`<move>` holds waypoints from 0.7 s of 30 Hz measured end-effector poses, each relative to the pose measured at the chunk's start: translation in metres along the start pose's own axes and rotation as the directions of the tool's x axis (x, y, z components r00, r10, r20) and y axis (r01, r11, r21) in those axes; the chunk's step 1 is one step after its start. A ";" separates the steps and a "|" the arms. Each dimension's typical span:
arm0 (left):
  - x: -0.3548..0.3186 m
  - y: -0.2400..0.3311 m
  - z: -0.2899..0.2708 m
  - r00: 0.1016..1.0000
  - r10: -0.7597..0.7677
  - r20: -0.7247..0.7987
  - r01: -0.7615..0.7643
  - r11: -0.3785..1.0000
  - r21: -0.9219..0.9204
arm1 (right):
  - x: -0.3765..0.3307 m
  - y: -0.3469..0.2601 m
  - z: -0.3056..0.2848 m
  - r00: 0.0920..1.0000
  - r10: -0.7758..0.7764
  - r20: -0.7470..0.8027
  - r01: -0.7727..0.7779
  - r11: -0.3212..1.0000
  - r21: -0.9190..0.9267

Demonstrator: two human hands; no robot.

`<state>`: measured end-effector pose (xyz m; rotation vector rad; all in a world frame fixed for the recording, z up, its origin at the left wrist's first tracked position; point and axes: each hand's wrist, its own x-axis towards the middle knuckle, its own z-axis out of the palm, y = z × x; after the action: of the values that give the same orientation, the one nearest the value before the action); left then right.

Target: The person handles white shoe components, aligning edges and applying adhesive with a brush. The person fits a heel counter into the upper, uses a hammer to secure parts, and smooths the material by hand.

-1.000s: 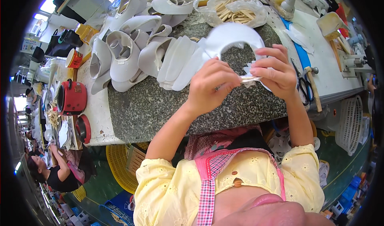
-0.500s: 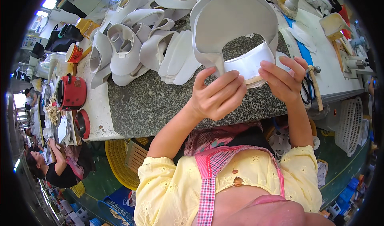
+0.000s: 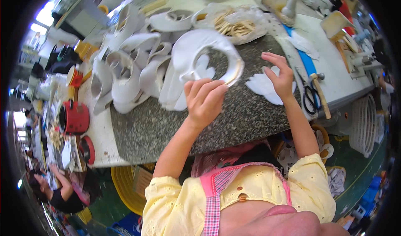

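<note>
"Where's the white visor (image 3: 190, 41)?"

"Up over the stone slab (image 3: 246, 123), just this side of the visor heap (image 3: 125, 85). The person's L hand (image 3: 204, 100) has it one-handed, fingers curled round the near edge of the band (image 3: 232, 71). Thumb's mostly hidden, so can't tell how hard the squeeze is."

"And the R hand (image 3: 282, 79)?"

"Fingers well apart from thumb, nothing seen btwn them. It's by the white pads (image 3: 257, 87); can't tell if touching."

"How'll the visor handle?"

"Prob. v. light, semi-stiff: looks like thin moulded foam or felt, approx. self-supporting but bendy. Not brittle; dents & smudges are the likelier trouble. Matt, so prob. not slippery."

"Best hold?"

"Band, w/ fingers one side, thumb other. Brim (image 3: 180, 54) alone would prob. flex & let the ring swing. Max. care near the tan edge strip (image 3: 238, 73), b/c it might be tacky."
</note>
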<state>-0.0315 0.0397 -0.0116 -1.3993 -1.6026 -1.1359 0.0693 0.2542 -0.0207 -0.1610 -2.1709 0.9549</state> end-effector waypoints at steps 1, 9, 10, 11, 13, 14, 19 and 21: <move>-0.004 -0.004 0.004 0.992 -0.078 0.097 0.076 0.997 0.024 | 0.006 0.016 -0.003 1.000 -0.003 -0.025 0.002 1.000 -0.026; -0.001 -0.007 -0.007 0.824 -0.283 0.491 0.268 0.958 0.102 | 0.103 0.176 -0.068 0.906 0.150 -0.396 -0.284 0.908 -0.308; 0.007 -0.010 -0.013 0.825 -0.299 0.480 0.314 0.948 0.052 | 0.120 0.195 -0.075 0.907 0.147 -0.394 -0.281 0.909 -0.309; 0.014 -0.015 -0.014 0.824 -0.319 0.468 0.362 0.932 -0.002 | 0.136 0.214 -0.083 0.887 0.146 -0.439 -0.314 0.886 -0.341; 0.027 -0.030 -0.014 0.810 -0.318 0.493 0.371 0.929 -0.010 | 0.165 0.247 -0.092 0.873 0.145 -0.466 -0.338 0.868 -0.363; 0.032 -0.036 -0.011 0.796 -0.307 0.521 0.374 0.927 -0.026 | 0.178 0.262 -0.098 0.882 0.110 -0.457 -0.328 0.841 -0.431; 0.100 -0.090 0.045 0.793 -0.158 0.588 0.042 0.978 0.205 | 0.217 0.276 -0.091 0.885 0.357 -0.299 -0.446 0.836 -0.320; 0.122 -0.119 0.074 0.828 -0.173 0.534 -0.113 0.880 0.460 | 0.220 0.283 -0.096 0.869 0.398 -0.295 -0.456 0.875 -0.162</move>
<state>-0.1660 0.1497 0.0553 -1.4337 -2.1378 -0.2750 -0.0716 0.5971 -0.0416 -0.8668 -2.0327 0.8607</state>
